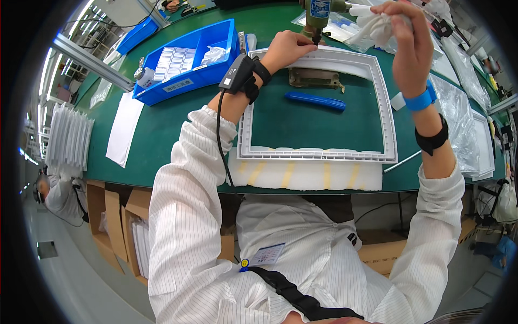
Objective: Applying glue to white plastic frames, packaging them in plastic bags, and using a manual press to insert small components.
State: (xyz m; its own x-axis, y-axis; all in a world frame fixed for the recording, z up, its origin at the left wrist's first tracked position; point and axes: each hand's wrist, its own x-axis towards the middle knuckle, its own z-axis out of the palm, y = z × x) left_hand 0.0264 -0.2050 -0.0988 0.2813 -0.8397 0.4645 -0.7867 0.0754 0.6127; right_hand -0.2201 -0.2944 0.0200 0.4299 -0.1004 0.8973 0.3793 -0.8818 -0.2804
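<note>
A white rectangular plastic frame [389, 129] lies on the green table, its near side over a white foam strip [307, 175]. My left hand [288, 49] is closed at the frame's far rail, fingertips pressed together beside the dark tip of a green bench press [317, 21]. Anything small between those fingertips is hidden. Raised at the upper right, my right hand [411, 51] has its fingers curled over the press's lever, which is wrapped in white cloth [375, 29]. Inside the frame lie a blue pen-shaped tool [314, 101] and the press's metal base [314, 79].
A blue divided bin [186, 65] with labels and a plastic bag stands at the left, near a white paper sheet [125, 129]. A thin metal rod [402, 162] lies right of the frame. Clear plastic bags [456, 119] cover the right side. Cardboard boxes [116, 224] stand below the table.
</note>
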